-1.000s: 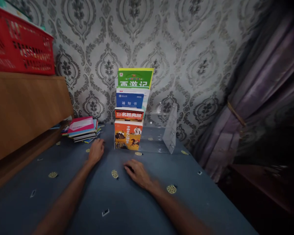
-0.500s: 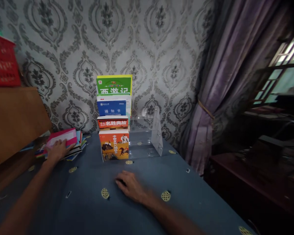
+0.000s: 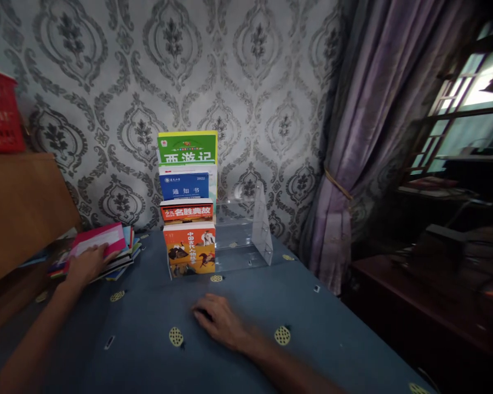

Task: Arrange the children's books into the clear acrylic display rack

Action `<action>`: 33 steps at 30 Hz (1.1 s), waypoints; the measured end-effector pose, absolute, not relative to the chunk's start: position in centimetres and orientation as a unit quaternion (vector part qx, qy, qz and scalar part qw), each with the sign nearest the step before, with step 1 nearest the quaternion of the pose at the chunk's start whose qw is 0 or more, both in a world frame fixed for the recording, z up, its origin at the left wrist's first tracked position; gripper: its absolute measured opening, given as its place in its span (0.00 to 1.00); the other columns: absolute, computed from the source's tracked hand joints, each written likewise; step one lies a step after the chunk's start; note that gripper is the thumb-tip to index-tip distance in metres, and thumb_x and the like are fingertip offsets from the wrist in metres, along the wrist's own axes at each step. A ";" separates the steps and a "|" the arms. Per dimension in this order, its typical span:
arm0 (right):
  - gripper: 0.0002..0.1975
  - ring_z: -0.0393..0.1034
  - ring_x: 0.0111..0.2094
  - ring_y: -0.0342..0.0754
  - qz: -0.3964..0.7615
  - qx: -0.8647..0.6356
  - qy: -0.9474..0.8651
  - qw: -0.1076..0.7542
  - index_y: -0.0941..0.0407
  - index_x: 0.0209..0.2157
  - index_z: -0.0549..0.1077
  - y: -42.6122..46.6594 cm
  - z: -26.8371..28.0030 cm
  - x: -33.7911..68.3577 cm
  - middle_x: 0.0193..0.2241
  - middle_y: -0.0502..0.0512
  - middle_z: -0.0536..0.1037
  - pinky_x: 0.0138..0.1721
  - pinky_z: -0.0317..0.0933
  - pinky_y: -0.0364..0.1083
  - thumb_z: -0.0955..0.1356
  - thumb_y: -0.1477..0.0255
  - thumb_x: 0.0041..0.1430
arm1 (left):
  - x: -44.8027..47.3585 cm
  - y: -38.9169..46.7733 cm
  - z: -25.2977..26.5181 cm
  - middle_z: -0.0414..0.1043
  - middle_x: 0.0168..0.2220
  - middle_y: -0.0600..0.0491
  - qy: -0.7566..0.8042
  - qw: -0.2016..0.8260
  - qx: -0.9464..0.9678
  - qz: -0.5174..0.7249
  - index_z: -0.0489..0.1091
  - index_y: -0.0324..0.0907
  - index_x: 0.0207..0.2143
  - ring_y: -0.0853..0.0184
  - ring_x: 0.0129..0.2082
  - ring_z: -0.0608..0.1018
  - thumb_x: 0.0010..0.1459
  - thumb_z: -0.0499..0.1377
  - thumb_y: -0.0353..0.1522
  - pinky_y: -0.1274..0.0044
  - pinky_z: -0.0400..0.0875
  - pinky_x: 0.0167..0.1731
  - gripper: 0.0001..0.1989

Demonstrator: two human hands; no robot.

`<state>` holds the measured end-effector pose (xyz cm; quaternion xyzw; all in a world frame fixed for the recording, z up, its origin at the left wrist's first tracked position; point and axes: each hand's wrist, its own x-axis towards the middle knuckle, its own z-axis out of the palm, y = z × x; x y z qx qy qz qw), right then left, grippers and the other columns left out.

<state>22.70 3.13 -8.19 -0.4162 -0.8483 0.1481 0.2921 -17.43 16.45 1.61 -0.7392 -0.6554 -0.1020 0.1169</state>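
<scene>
At the left, my left hand lies on a pink book or folder on top of a loose stack of books. Its fingers stretch over the cover with the thumb apart; the fingertips are partly blurred. My right hand rests on the blue tablecloth, fingers loosely curled, a gap between thumb and forefinger, nothing in it. Beyond it stands a clear tiered rack. Its left side holds an orange book, a red book, a blue booklet and a green book, one behind another.
A brown wooden box or board stands at the far left with a red plastic basket on top. Patterned wallpaper backs the table. A tied purple curtain hangs right of the table, beside a dark red cabinet.
The view has shifted slightly, so the rack and stack sit a little lower and further left. Both hands stay in nearly the same places and poses.
</scene>
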 end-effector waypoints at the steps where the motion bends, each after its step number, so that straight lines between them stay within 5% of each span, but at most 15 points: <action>1: 0.09 0.75 0.43 0.49 0.148 -0.417 -0.849 0.289 0.54 0.44 0.78 3.2 -8.2 22.7 0.39 0.54 0.82 0.47 0.65 0.46 0.65 0.72 0.68 | -17.0 16.1 1.8 0.77 0.46 0.26 -0.664 0.135 -0.730 -0.089 0.74 0.33 0.52 0.30 0.48 0.78 0.65 0.47 0.44 0.44 0.71 0.42 0.28; 9: 0.10 0.76 0.44 0.51 0.162 -0.417 -0.846 0.290 0.55 0.44 0.78 3.5 -8.2 22.7 0.39 0.56 0.82 0.48 0.66 0.47 0.64 0.73 0.68 | -14.3 14.0 2.9 0.80 0.42 0.33 -0.710 0.197 -0.676 -0.017 0.74 0.34 0.49 0.44 0.45 0.82 0.71 0.42 0.39 0.62 0.72 0.42 0.25; 23: 0.12 0.76 0.40 0.51 0.180 -0.376 -0.857 0.304 0.54 0.44 0.77 3.5 -7.7 22.6 0.37 0.56 0.82 0.45 0.68 0.48 0.62 0.71 0.70 | -14.2 12.9 1.8 0.80 0.40 0.32 -0.707 0.196 -0.679 -0.039 0.70 0.34 0.50 0.44 0.44 0.82 0.71 0.43 0.37 0.63 0.71 0.39 0.21; 27: 0.13 0.76 0.41 0.51 0.176 -0.370 -0.859 0.308 0.53 0.44 0.77 3.7 -8.0 22.7 0.37 0.56 0.82 0.47 0.69 0.50 0.61 0.70 0.70 | -15.3 12.3 1.0 0.80 0.45 0.35 -0.700 0.182 -0.686 -0.079 0.72 0.37 0.49 0.44 0.48 0.80 0.70 0.46 0.45 0.62 0.72 0.43 0.23; 33: 0.13 0.76 0.40 0.51 0.177 -0.367 -0.859 0.311 0.53 0.44 0.77 3.8 -8.0 22.7 0.37 0.56 0.81 0.45 0.69 0.49 0.61 0.70 0.70 | -19.5 11.8 0.4 0.63 0.66 0.35 -0.706 0.147 -0.680 -0.129 0.58 0.31 0.65 0.55 0.65 0.68 0.69 0.44 0.44 0.67 0.65 0.59 0.32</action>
